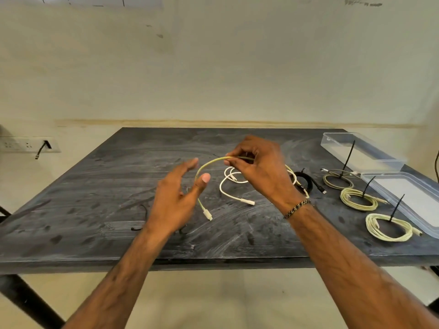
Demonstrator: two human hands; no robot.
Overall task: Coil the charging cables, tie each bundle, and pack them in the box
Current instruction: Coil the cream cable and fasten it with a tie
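My right hand (257,167) pinches a yellow-green charging cable (207,165) above the dark table (95,210). The cable arcs left and down, and its white plug (207,214) hangs near the table top. My left hand (180,198) is spread open beside the arc, with the thumb close to the cable and nothing held. A loose white cable (231,194) lies under my right hand. Right of it sits a black coiled cable (306,180). Three tied coils (358,199) with black zip ties lie near the clear plastic box (408,193).
A clear lid or second tray (361,150) sits at the table's far right corner. Thin black ties (140,227) lie on the table near my left wrist. A wall socket with a black plug (46,144) is at the left. The table's front edge runs below my forearms.
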